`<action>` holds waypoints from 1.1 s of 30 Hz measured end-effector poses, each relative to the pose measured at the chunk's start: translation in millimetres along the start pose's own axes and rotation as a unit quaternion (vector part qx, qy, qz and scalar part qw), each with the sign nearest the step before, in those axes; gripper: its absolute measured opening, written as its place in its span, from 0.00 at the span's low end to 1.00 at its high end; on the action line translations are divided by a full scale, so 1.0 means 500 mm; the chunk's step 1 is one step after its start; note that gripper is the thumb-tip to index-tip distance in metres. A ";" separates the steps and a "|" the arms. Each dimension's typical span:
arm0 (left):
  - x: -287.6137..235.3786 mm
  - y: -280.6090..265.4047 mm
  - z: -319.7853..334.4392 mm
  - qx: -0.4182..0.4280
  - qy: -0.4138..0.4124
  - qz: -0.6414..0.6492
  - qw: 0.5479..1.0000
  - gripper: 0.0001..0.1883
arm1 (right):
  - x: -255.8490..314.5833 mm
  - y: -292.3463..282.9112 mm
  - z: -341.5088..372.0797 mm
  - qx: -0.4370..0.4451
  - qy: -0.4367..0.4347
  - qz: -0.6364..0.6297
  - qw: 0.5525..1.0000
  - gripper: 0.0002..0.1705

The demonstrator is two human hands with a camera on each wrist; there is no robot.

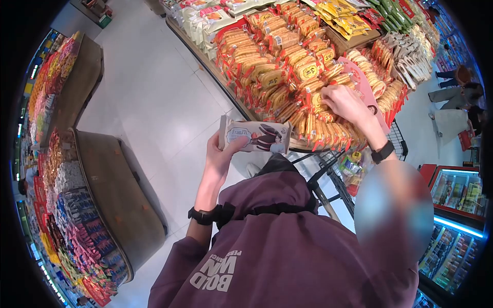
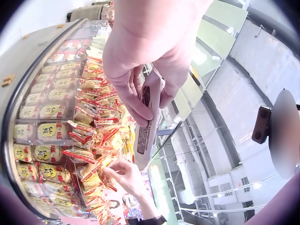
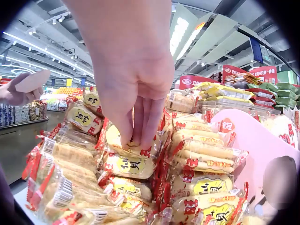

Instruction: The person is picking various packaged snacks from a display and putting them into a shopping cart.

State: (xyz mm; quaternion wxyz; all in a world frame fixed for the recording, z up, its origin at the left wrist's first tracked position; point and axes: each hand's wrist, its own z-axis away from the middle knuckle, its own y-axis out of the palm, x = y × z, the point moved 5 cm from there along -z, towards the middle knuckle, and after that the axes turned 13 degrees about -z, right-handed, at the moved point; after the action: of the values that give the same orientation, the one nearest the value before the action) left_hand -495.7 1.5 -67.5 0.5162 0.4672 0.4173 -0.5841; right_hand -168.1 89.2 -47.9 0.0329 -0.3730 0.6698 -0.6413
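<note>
L grip [image 1: 222, 154]: yours, pinching Franzzi pkg [image 1: 267, 138], long axis approx. 9–3 o'clock.
R grip [image 1: 345, 101]: nearer cracker pkg [image 3: 112, 137], at 6 o'clock, R-wrist view; fingertips touching, can't tell if pinching.

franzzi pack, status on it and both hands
Left hand grips Franzzi pack. Right hand touches snack packets, grip unclear. Pink board close beside right hand.

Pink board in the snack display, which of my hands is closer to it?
Your right hand. Its fingers touch the wrapped snacks just beside the pink board; your left hand is farther off, to the left, holding the Franzzi pack.
</note>
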 end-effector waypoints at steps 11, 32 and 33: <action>0.002 0.005 0.005 0.012 -0.002 0.011 1.000 0.20 | 0.126 -0.020 0.038 -0.115 0.080 -0.217 0.966 0.12; -0.072 0.006 0.021 0.031 0.216 -0.111 0.970 0.21 | 0.285 0.075 0.033 -0.153 -0.054 -0.486 0.859 0.21; -0.070 0.004 0.024 0.027 0.181 -0.097 0.978 0.21 | 0.287 0.076 0.034 -0.149 -0.016 -0.529 0.835 0.22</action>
State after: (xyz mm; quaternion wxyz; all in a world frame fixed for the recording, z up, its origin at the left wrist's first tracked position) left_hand -494.1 -2.6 -30.8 0.3600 0.5364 0.5311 -0.5482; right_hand -279.8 -6.4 -22.0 -0.3564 -0.6811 0.4574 -0.4471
